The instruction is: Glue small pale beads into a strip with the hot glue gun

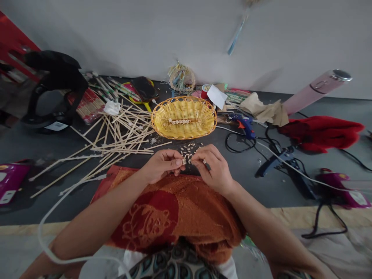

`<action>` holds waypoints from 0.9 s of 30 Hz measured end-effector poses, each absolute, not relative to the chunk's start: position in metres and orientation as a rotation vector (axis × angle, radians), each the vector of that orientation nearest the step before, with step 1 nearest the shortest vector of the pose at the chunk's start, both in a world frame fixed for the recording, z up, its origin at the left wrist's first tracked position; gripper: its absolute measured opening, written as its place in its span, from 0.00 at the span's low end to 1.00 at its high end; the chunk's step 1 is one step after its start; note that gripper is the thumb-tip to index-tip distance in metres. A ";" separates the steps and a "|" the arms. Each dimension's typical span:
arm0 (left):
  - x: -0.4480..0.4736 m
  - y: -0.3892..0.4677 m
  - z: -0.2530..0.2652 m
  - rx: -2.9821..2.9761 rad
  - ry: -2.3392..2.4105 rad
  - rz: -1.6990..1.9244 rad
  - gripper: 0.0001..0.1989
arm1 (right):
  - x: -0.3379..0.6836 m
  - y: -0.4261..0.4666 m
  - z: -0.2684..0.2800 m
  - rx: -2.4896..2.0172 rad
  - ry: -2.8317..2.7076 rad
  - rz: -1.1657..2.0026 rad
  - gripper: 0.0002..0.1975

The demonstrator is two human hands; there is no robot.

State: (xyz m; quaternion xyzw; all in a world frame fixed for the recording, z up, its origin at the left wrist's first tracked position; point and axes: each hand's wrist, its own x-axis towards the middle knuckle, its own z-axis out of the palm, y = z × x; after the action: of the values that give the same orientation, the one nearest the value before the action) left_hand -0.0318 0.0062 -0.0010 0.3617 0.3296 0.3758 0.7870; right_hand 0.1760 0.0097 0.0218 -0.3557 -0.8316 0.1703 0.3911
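My left hand [164, 164] pinches a small pale cluster of wooden bits [184, 161] between thumb and forefinger. Just to its right, my right hand [214, 168] has its thumb and fingertips pressed together; whatever they hold is too small to make out. Short cut pieces of wooden stick [189, 147] lie scattered on the dark table beyond and between the hands. Behind these stands a yellow woven basket [162, 124], with a short row of joined pale pieces [183, 121] lying in it. Under my wrists an orange and red towel [200, 201] covers my lap and meets the table edge.
Long thin wooden sticks [116, 135] are heaped at the left. To the right are a blue glue gun [246, 123], a blue clamp-like tool [276, 161], a red cloth [322, 131] and a pink bottle [314, 93]. A white cable [49, 217] loops past my left arm.
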 end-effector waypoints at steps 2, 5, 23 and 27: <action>-0.031 0.006 -0.001 0.799 0.722 0.809 0.13 | 0.175 0.006 0.022 -0.867 -2.114 0.426 0.03; -0.030 0.005 0.000 0.806 0.732 0.803 0.13 | 0.173 0.004 0.022 -0.864 -2.135 0.415 0.04; -0.029 0.004 0.001 0.859 0.742 0.785 0.12 | 0.173 0.005 0.022 -0.816 -2.228 0.359 0.03; -0.029 0.004 0.001 0.874 0.739 0.786 0.12 | 0.173 0.005 0.021 -0.844 -2.244 0.392 0.04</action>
State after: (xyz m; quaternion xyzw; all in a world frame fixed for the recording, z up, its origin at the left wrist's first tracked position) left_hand -0.0289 0.0043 0.0005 0.4025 0.3408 0.3621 0.7686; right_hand 0.1725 0.0046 0.0212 -0.3257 -0.8657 0.1511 0.3487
